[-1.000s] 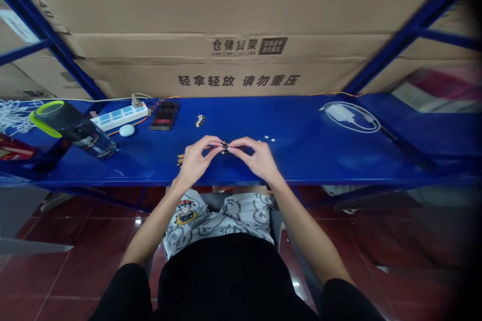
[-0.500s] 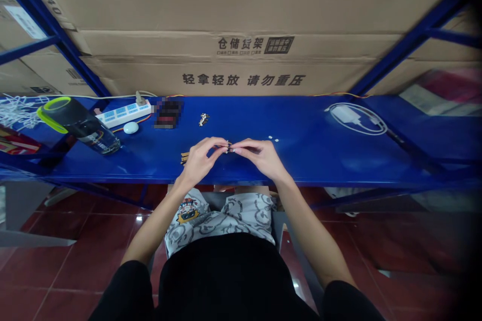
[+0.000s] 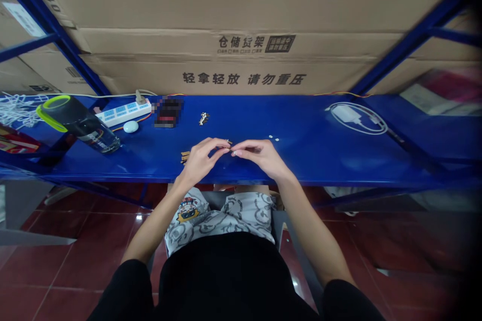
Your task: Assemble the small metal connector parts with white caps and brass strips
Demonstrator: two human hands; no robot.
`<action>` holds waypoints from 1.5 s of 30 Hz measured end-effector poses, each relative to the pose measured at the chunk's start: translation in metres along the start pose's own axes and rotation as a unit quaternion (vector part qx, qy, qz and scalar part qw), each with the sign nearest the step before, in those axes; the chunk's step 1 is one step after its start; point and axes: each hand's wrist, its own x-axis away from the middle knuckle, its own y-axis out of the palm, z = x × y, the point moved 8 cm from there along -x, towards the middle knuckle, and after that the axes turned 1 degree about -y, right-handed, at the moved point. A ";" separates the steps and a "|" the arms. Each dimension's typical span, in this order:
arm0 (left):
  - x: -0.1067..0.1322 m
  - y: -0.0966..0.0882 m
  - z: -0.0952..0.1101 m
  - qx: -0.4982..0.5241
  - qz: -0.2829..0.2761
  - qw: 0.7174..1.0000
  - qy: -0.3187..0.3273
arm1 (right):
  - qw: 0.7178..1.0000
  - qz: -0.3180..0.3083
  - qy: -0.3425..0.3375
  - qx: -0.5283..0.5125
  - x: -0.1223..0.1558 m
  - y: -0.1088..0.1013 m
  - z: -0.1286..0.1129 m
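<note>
Over the front part of the blue shelf [image 3: 301,160], my left hand [image 3: 201,159] and my right hand [image 3: 261,155] meet fingertip to fingertip. Both are pinched on a tiny dark part [image 3: 228,143] that is mostly hidden by the fingers. Just left of my left hand lie a few small tan and dark pieces [image 3: 184,156]. A small cluster of light parts [image 3: 204,118] lies farther back, and three tiny white bits [image 3: 273,138] lie right of my right hand.
A dark bottle with a green rim [image 3: 77,123] lies on its side at the left. Beside it are a white power strip [image 3: 122,112], a pale oval object [image 3: 130,126], and a blurred dark item [image 3: 166,112]. A white charger with coiled cable [image 3: 356,118] sits at right. Cardboard boxes [image 3: 241,60] stand behind.
The hands stay together on the small part and have shifted slightly right in the view; the fingers have turned it a little.
</note>
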 end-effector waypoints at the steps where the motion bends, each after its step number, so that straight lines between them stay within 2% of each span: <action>1: 0.000 0.000 0.000 -0.002 -0.003 1.000 0.002 | 1.000 0.002 -0.001 0.002 0.000 0.000 0.001; 6: 0.000 -0.001 -0.001 -0.004 0.006 1.000 0.000 | 1.000 0.020 -0.009 -0.009 -0.003 0.000 0.003; 15: 0.001 -0.003 -0.004 -0.003 0.017 1.000 -0.023 | 0.994 0.064 -0.048 0.070 -0.002 -0.003 -0.007; 21: 0.002 0.000 -0.004 0.000 0.019 1.000 -0.022 | 0.986 0.053 -0.080 0.136 -0.001 0.003 -0.012; 29: 0.002 0.000 -0.002 0.000 0.026 1.000 0.004 | 0.980 0.050 -0.100 0.165 0.002 0.004 -0.012; 37: 0.001 -0.004 -0.016 0.001 0.043 0.998 -0.051 | 0.977 0.091 -0.102 0.165 0.003 -0.001 -0.017; 45: 0.000 0.002 -0.015 -0.028 0.006 0.999 -0.027 | 0.966 0.069 -0.123 0.216 0.003 0.005 -0.018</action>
